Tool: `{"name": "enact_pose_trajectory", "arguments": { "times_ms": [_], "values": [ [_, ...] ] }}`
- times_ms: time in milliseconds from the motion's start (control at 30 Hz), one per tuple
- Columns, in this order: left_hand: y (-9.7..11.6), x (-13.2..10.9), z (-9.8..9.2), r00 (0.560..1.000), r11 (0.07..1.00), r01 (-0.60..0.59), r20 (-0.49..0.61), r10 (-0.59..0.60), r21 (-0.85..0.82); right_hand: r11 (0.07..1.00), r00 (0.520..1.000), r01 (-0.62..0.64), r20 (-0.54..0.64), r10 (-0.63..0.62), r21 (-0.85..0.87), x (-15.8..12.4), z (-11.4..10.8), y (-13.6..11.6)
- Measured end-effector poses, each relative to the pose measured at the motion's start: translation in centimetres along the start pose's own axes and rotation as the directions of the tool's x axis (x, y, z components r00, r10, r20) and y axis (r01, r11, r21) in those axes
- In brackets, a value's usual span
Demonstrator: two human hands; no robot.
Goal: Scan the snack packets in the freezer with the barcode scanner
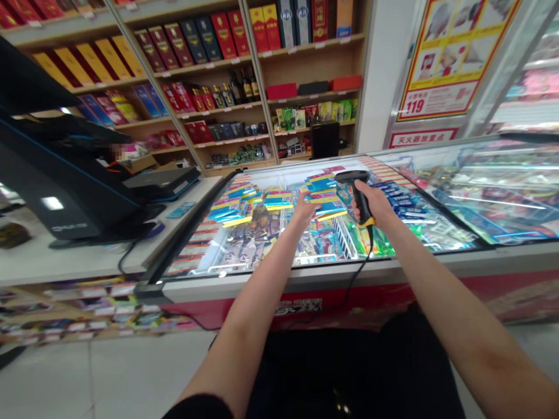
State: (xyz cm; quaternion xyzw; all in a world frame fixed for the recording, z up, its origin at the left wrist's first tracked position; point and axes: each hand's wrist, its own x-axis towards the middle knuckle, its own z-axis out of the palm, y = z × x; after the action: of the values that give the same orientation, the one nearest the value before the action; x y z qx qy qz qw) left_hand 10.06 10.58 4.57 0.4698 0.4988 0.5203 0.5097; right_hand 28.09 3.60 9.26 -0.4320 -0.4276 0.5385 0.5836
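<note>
My right hand (374, 203) is wrapped round the handle of a black barcode scanner (351, 176) with a yellow-orange base. Its head points left, over the blue-and-yellow packets. My left hand (304, 209) has its fingers closed at the left edge of a flat blue-and-yellow packet (331, 205), just below the scanner's head. Behind that packet lies another blue-and-yellow stack (321, 181). More such packets sit to the left, in a middle stack (278, 199) and a larger left pile (227, 209), all on the freezer's glass top (209, 247).
The scanner's cable (356, 276) hangs over the freezer's front edge. At left, a black checkout terminal (78, 192) stands on a white counter (174, 233). Shelves of boxes and bottles (236, 87) rise behind. Another glass-topped freezer section (502, 186) extends right.
</note>
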Motion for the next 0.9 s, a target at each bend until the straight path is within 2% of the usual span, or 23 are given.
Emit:
{"name": "enact_pose_trajectory", "arguments": {
  "times_ms": [133,233,333,433,567,733,900],
  "values": [
    [-0.8,1.3,1.6,0.987,0.954,-0.121,-0.066,0.144,0.273,1.0,1.0,0.01,-0.019,-0.01,-0.004,0.0,-1.1,0.5],
    [-1.0,1.9,1.7,0.963,0.853,-0.179,-0.089,0.253,0.49,1.0,1.0,-0.002,-0.005,0.002,0.012,0.1,-1.8,1.1],
    [-1.3,2.0,1.4,0.946,0.737,-0.159,-0.113,0.304,0.657,1.0,1.0,-0.017,-0.01,0.018,0.006,0.2,-2.2,1.6],
    [-1.8,1.8,1.1,0.942,0.656,-0.157,-0.087,0.324,0.738,1.0,1.0,-0.026,-0.012,0.026,-0.011,0.3,-2.2,2.0],
    [-2.0,1.8,0.4,0.918,0.617,-0.23,-0.043,0.395,0.753,0.999,1.0,-0.026,-0.003,0.026,-0.026,0.4,-1.7,2.3],
    [-0.7,2.5,-2.7,0.854,0.619,-0.293,-0.091,0.511,0.729,0.999,0.999,-0.033,0.018,0.034,-0.041,0.5,-0.1,2.1],
    [0.8,3.2,-8.1,0.794,0.619,-0.174,-0.262,0.548,0.766,0.996,0.996,-0.04,0.077,0.046,-0.083,0.8,2.9,1.9]
  ]
}}
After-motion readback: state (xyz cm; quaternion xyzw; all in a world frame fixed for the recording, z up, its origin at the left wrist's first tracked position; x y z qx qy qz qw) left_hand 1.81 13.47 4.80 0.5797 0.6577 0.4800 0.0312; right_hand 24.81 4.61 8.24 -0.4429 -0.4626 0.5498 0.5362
